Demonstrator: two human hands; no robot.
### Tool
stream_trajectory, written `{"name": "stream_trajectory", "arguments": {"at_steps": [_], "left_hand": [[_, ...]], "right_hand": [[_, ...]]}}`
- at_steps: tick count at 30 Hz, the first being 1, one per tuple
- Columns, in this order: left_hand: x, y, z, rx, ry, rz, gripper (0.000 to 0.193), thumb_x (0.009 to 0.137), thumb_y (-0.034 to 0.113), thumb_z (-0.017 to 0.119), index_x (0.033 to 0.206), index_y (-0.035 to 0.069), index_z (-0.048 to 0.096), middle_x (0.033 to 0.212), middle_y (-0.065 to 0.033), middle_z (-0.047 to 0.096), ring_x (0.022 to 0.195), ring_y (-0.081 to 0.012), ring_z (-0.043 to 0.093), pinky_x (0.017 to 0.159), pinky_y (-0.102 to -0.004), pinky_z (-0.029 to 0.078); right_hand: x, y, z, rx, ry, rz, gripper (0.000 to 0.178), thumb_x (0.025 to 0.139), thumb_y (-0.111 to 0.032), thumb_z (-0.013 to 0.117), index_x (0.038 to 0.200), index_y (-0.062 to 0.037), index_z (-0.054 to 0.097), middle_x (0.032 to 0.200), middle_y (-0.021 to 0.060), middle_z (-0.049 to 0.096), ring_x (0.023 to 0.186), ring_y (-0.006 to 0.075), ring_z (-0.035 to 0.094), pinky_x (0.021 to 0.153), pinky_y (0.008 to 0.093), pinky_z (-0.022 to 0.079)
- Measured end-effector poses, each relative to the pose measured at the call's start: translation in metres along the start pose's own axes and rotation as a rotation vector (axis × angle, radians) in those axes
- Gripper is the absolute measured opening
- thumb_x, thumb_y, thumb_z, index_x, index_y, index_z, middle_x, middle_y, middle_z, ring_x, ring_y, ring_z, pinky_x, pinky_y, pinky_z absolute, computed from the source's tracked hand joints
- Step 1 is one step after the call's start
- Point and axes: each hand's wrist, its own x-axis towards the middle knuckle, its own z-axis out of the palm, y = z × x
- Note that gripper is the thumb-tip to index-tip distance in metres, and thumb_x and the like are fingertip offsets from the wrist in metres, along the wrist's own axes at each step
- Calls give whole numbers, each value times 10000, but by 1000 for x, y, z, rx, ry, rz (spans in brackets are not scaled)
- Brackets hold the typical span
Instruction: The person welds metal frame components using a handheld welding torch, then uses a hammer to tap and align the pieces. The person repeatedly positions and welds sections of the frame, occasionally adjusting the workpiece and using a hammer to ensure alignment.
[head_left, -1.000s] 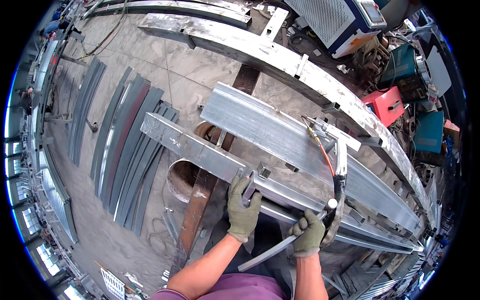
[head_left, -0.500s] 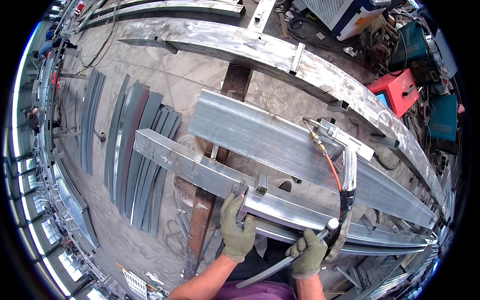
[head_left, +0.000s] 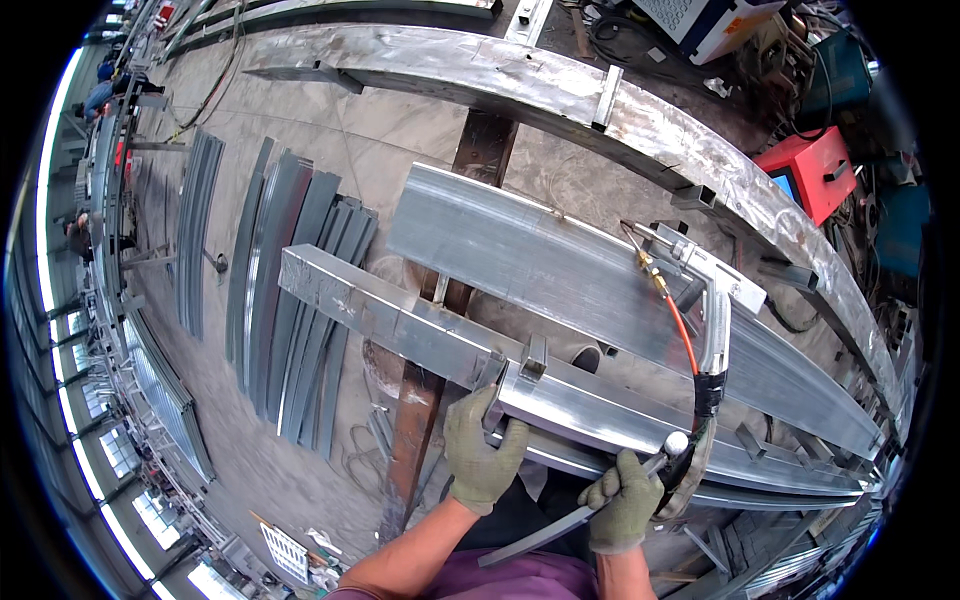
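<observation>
A long galvanized steel beam (head_left: 400, 330) lies in front of me. My left hand (head_left: 484, 452), in an olive glove, grips a short metal bracket (head_left: 489, 378) against the beam's near side. Just right of it, a short square tube piece (head_left: 534, 357) stands on the beam's top. My right hand (head_left: 625, 505), also gloved, is closed around a hammer (head_left: 545, 538). Its rounded shiny head points up and right beside the beam, and the long grey handle slants down to the left. The palm sides of both hands are hidden.
A handheld welding torch (head_left: 712, 285) with an orange hose rests on a wider beam (head_left: 500, 240). Beyond lies a large curved beam (head_left: 560, 85). Rusty supports (head_left: 410, 440) run underneath. Steel profiles (head_left: 270, 290) lie on the floor at left; a red machine (head_left: 815, 175) stands far right.
The whole view has shifted slightly, so the beams sit a little further right and higher. Both hands keep their hold on the bracket and the hammer.
</observation>
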Motion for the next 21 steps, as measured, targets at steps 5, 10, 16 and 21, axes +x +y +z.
{"name": "stream_trajectory", "arguments": {"at_steps": [5,10,16,21], "left_hand": [[-7,-2,7,-32,38,-9,741,842,291,946,1420,5,581,1337,-184,638,1243,-376,590,1095,-485,446],[-14,0,11,-79,104,-36,814,840,395,955,1419,-22,564,1327,-202,617,1256,-376,576,1106,-485,441],[-24,6,25,-171,223,-157,815,803,350,987,1406,-9,573,1336,-192,619,1261,-352,587,1111,-467,453],[-33,10,36,-291,320,-228,822,806,323,984,1430,3,555,1375,-180,619,1303,-330,595,1133,-453,458]], "right_hand": [[5,7,-5,-3,-19,-14,380,1060,-141,593,689,-130,507,548,-6,412,382,148,447,407,366,473],[10,14,-14,39,-94,-14,302,1067,-177,620,781,-127,540,566,-5,434,385,170,448,406,397,470],[17,14,-24,13,-169,9,294,1080,-223,637,811,-133,561,577,-14,460,404,175,462,441,407,477],[25,14,-32,-40,-234,61,274,1093,-269,631,867,-118,597,581,-23,488,424,177,469,479,408,477]]}}
